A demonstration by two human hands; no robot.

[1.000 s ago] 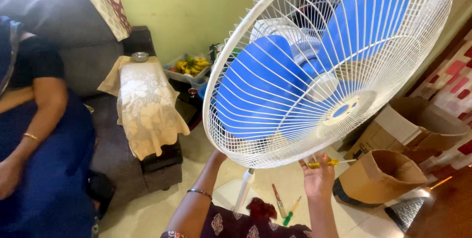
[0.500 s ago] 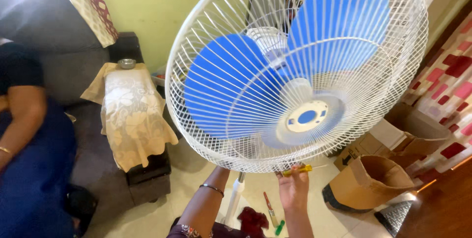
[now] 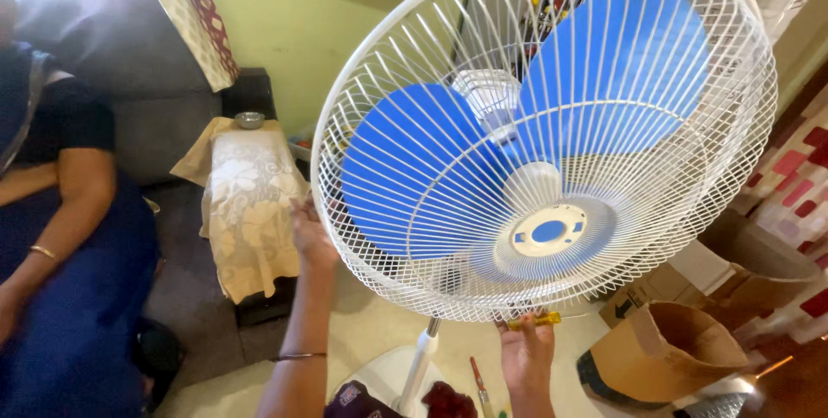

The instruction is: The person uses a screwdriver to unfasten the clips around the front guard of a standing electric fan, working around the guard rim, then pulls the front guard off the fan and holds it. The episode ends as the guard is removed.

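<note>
While left hand (image 3: pixel 310 232) steadies fan guard (image 3: pixel 552 138), right hand (image 3: pixel 526 351) grips screwdriver (image 3: pixel 535 320) at rim.

left hand (image 3: pixel 310 232) moved up to the fan cage (image 3: pixel 543 133) left rim, fan tipped more to the right

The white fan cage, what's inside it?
Inside the white fan cage are blue blades around a white hub. The motor behind is mostly hidden by the blades and wires.
</note>
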